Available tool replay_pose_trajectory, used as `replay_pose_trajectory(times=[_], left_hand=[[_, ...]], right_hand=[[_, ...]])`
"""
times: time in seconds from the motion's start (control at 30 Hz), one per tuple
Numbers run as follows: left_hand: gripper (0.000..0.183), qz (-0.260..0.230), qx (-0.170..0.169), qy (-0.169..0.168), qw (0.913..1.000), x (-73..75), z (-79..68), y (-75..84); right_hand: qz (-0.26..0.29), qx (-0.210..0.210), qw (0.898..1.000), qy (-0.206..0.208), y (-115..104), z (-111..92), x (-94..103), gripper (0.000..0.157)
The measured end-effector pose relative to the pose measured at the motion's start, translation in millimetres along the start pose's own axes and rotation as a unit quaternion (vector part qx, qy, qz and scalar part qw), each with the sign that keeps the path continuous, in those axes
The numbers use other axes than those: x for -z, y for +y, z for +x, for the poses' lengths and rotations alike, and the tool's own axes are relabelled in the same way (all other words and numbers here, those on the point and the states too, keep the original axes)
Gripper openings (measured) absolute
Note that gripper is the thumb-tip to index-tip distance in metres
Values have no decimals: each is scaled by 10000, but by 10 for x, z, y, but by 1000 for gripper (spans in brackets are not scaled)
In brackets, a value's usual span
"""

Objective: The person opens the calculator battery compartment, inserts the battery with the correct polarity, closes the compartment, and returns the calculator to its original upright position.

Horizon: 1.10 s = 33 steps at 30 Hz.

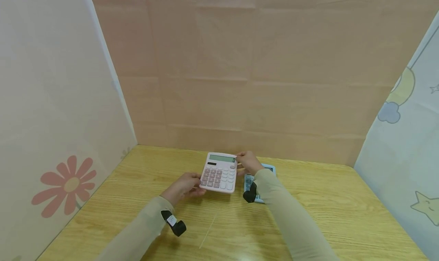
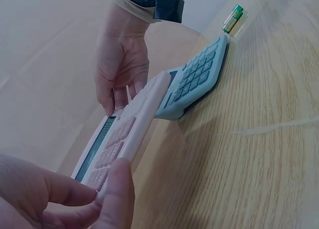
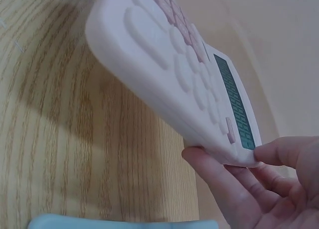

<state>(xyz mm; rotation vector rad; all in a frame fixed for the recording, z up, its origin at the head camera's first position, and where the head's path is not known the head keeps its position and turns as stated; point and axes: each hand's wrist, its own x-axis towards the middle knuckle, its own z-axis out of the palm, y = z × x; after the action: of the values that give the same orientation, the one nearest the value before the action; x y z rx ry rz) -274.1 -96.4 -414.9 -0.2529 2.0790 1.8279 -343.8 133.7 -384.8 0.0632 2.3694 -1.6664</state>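
A pale pink calculator (image 1: 219, 173) is held up over the table, tilted, its keys and grey-green display facing me. At its lower left corner my left hand (image 1: 186, 185) pinches the edge between thumb and fingers. My right hand (image 1: 249, 162) grips the upper right corner, thumb beside the display and fingers behind, as the right wrist view shows. A light blue calculator (image 2: 199, 79) lies on the table under my right wrist, which partly covers it in the head view.
A green battery (image 2: 233, 19) lies past the blue calculator in the left wrist view, hidden in the head view. The wood-grain table (image 1: 319, 200) has a pale streak near its front. A tan paper-covered wall (image 1: 274, 63) closes the back, with printed sheets at both sides.
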Motion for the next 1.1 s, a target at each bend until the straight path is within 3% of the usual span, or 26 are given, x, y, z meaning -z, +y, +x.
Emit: replay_pose_trajectory(times=[0.47, 0.7, 0.83, 1.1], left_hand=[[36, -465, -149, -7, 9988, 46, 23, -12], [35, -465, -218, 42, 9987, 63, -8, 8], [37, -559, -296, 55, 9980, 71, -13, 3], [34, -592, -463, 137, 9971, 109, -72, 41]], right_hand=[[327, -44, 9990, -287, 11, 17, 55, 34], [-23, 330, 9995, 10, -4, 17, 81, 30], [365, 502, 9981, 2, -2, 20, 97, 29], [1046, 401, 9937, -54, -16, 1, 108, 27]])
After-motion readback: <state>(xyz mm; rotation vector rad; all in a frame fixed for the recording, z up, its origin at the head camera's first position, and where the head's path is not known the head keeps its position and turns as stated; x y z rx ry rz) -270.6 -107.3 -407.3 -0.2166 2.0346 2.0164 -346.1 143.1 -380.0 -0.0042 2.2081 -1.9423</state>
